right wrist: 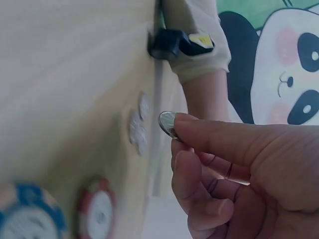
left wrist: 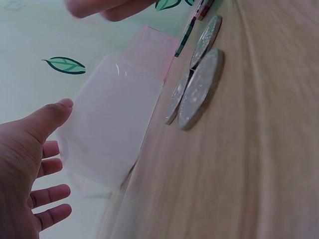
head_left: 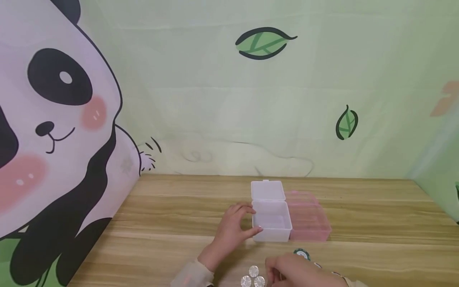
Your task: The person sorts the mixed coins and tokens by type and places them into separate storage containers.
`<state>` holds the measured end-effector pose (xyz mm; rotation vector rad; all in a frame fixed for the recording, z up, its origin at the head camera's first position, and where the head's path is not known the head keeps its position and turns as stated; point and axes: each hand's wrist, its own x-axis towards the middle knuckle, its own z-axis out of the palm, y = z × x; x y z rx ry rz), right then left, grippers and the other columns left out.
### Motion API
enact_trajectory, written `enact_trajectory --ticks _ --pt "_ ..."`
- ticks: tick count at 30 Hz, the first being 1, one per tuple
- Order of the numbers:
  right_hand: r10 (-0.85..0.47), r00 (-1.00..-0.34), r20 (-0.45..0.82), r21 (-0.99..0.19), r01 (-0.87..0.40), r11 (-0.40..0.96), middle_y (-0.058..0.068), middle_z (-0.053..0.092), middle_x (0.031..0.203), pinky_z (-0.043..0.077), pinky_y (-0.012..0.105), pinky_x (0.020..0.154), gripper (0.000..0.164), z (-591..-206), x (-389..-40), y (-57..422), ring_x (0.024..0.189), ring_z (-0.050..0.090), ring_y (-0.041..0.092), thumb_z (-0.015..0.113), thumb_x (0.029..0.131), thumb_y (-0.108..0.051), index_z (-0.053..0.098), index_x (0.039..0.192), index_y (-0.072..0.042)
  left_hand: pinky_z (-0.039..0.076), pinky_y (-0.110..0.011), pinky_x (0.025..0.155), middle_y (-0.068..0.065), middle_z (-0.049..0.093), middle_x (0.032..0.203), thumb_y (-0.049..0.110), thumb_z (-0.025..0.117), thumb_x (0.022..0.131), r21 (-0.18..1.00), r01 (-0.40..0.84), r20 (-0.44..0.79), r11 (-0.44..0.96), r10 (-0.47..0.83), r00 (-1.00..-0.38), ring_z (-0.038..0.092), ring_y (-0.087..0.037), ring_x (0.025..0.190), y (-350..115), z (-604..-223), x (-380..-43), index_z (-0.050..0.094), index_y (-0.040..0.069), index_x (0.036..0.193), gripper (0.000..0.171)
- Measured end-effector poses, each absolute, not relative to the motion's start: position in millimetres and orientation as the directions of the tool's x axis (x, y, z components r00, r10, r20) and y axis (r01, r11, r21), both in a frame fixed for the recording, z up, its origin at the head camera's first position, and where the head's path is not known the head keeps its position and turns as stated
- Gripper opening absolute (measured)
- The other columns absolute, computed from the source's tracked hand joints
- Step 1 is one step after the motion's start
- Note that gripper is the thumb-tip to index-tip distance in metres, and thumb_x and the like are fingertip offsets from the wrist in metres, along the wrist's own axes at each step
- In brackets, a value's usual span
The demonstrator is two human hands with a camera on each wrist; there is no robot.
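A small white plastic box (head_left: 271, 235) stands on the table with its hinged lid tipped back. My left hand (head_left: 233, 225) is at its left side, fingers spread and loosely bent, the thumb by the front rim; whether the skin touches the box is hard to tell. Between thumb and forefinger my right hand (right wrist: 229, 164) pinches a silver coin (right wrist: 168, 123), lifted off the table. In the head view the right hand hides that coin. Three more silver coins (head_left: 253, 271) lie close together on the wood, left of the right hand.
A translucent pink box (head_left: 310, 223) stands against the white box's right side. Poker chips lie by the right hand: a dark green one (head_left: 302, 254) in the head view, a blue one (right wrist: 30, 219) and a red one (right wrist: 99, 214) in the right wrist view. A printed cloth backdrop (head_left: 201, 99) rises behind.
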<state>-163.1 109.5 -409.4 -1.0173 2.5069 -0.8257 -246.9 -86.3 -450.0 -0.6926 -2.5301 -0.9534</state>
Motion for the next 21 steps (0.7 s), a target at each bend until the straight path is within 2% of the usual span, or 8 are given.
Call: enact_trajectory --ticks 3,7,15,21 --pt "-0.714 -0.700 -0.012 -0.581 -0.576 0.575 -0.019 0.048 0.062 0.039 0.013 0.053 0.018 -402.4 -167.6 113.8 0.057 0.042 -0.009 0.072 0.079 -0.014 0.055 0.075 -0.020 0.046 -0.039 0.099 -0.001 0.064 0.121 0.035 0.081 0.074 0.514 0.556 0.479 0.654 0.319 -0.818 0.057 -0.020 0.115 -86.3 -449.5 -247.0 0.065 0.014 0.105 0.041" --pt "-0.697 -0.717 0.001 -0.567 -0.574 0.590 -0.019 0.049 0.065 0.039 0.014 0.055 0.020 -393.3 -174.4 117.8 0.059 0.042 -0.008 0.073 0.081 -0.021 0.054 0.078 -0.022 0.046 -0.040 0.099 -0.001 0.064 0.120 0.034 0.081 0.073 0.523 0.556 0.479 0.646 0.317 -0.819 0.057 -0.020 0.115 -86.1 -448.7 -246.9 0.065 0.014 0.105 0.041" --pt "-0.704 -0.710 0.031 -0.659 -0.544 0.520 -0.013 0.056 0.072 0.043 0.016 0.057 0.017 -376.9 -195.8 124.8 0.064 0.045 -0.006 0.071 0.085 -0.020 0.055 0.082 -0.015 0.046 -0.040 0.099 -0.001 0.065 0.120 0.034 0.081 0.073 0.511 0.560 0.485 0.653 0.319 -0.814 0.057 -0.020 0.114 -85.9 -450.3 -247.9 0.065 0.014 0.104 0.040" --pt "-0.672 -0.739 0.044 -0.702 -0.502 0.506 -0.010 0.055 0.073 0.044 0.017 0.059 0.018 -371.6 -211.5 130.3 0.065 0.046 -0.003 0.072 0.084 -0.020 0.055 0.082 -0.012 0.046 -0.040 0.099 -0.001 0.065 0.120 0.035 0.081 0.073 0.501 0.563 0.492 0.657 0.319 -0.810 0.058 -0.020 0.114 -86.2 -451.5 -248.5 0.065 0.014 0.104 0.041"
